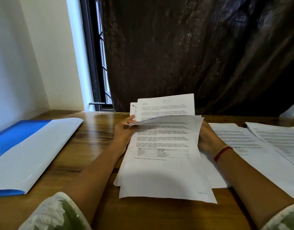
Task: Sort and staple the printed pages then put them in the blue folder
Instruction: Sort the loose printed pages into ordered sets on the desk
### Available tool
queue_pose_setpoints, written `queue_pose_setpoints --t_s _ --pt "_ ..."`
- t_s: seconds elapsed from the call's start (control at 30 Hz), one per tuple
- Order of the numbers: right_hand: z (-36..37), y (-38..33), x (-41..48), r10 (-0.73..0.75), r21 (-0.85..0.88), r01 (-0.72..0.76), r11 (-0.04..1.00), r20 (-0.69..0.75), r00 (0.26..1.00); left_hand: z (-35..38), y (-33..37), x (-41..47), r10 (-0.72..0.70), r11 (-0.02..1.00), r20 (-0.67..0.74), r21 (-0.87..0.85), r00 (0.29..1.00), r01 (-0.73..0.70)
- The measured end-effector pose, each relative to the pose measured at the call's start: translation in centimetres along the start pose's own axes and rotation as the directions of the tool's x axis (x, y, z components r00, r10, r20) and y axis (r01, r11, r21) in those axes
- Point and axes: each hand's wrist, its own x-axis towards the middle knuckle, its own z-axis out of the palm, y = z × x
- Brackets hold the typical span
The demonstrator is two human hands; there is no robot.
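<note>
**Inspector:** Progress?

**Clerk:** Sorting is under way. The left hand (pixel 124 130) pinches lifted sheets of the stack of pages (pixel 161 163). The right hand (pixel 207 140) sits behind its right edge, grip hidden. Loose sheets (pixel 239 140) lie right of that hand, and the blue folder (pixel 18 135) lies well left. Stapling and filing appear outstanding.

**Inspector:** Legible text?

**Clerk:** One heading (pixel 145 103): "Section 4".

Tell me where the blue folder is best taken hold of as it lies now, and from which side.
Probably by its long right edge, approached from the right. The blue folder lies flat on the table, and that edge is bare and faces the left hand, which is busy gripping the printed pages. The folder's left part runs out of view.
</note>
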Motion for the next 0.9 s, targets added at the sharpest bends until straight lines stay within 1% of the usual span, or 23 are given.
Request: queue_pose_setpoints --t_s 0.07,0.13,0.2,0.3,0.43,0.53,0.6,0.73,0.8,0.9 --pt "0.03 0.00 -0.05 -0.001 -0.029 0.003 1.000 0.062 0.998 -0.01 0.03 0.02 0.007 1.000 -0.004 0.004 1.000 -0.007" --pt "-0.10 0.11 -0.05 0.013 -0.024 -0.011 1.000 0.088 0.996 -0.11 -0.20 0.22 0.008 1.000 -0.008 0.015 1.000 -0.008" --pt "-0.35 0.20 0.01 0.033 0.016 -0.034 0.999 0.081 0.996 -0.37 -0.57 0.58 0.025 0.999 -0.012 0.034 1.000 -0.024" --pt "-0.58 0.21 -0.13 0.038 0.070 -0.046 0.996 0.103 0.994 -0.34 -0.59 0.53 0.063 0.997 0.037 0.030 0.997 -0.064" --pt "-0.65 0.25 -0.23 0.059 0.078 -0.066 0.995 0.091 0.994 -0.06 -0.16 0.16 0.045 0.997 -0.011 0.069 0.999 -0.044" --pt "-0.57 0.30 -0.28 0.044 0.112 -0.055 0.992 0.096 0.994 -0.15 -0.16 0.32 0.035 0.996 -0.041 0.085 0.999 -0.032" --pt "-0.56 0.26 -0.36 0.042 0.125 -0.056 0.991 0.112 0.993 -0.24 -0.33 0.53 0.029 0.996 -0.037 0.085 0.999 -0.025" --pt "-0.54 0.22 -0.28 0.076 0.181 -0.092 0.979 0.090 0.993 -0.28 -0.37 0.54 0.039 0.995 -0.021 0.095 0.999 -0.037" --pt "-0.43 0.18 -0.24 0.076 0.213 -0.100 0.972 0.119 0.990 -0.14 -0.26 0.38 0.029 0.995 -0.026 0.097 0.999 -0.026" --pt "-0.25 0.14 -0.30 0.073 0.202 -0.098 0.975 0.125 0.990 0.05 -0.05 0.13 0.017 0.995 -0.045 0.102 0.999 -0.012"
